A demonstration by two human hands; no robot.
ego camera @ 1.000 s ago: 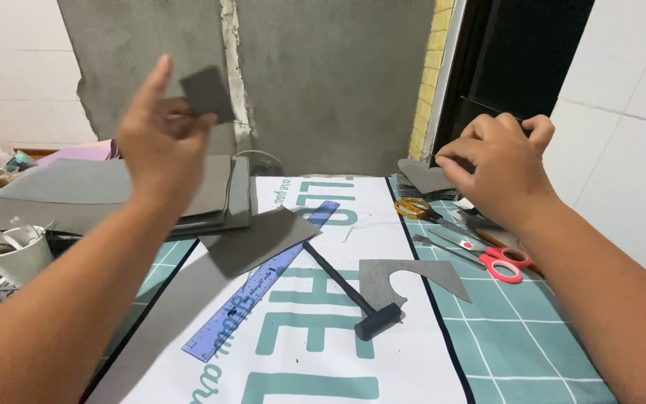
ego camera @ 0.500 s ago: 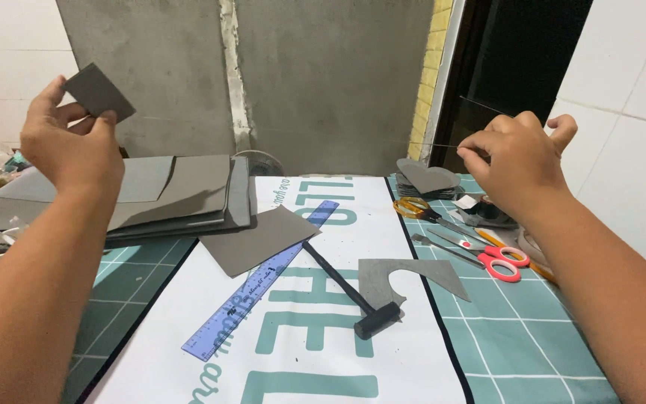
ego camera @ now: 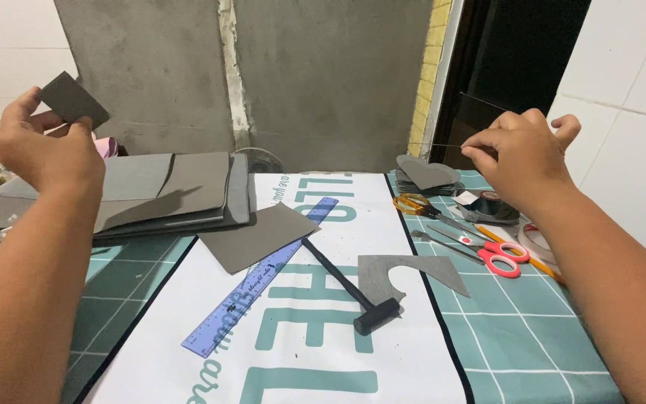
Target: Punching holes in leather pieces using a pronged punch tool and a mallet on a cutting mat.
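Observation:
My left hand is raised at the far left and pinches a small dark grey square of sheet material by its lower edge. Raised at the right, my right hand has thumb and forefinger pinched on a thin thread that runs leftward from the fingers. Below both hands lies the green cutting mat with a white printed banner across it.
On the banner lie a blue ruler, a black hammer and loose grey pieces. Grey sheets are stacked at the left. Yellow scissors, red scissors, tape rolls and heart-shaped cutouts sit at the right.
My left hand has swung from the centre out to the far left with the grey square. My right hand has lifted and drawn back to the right, pinching the thread.

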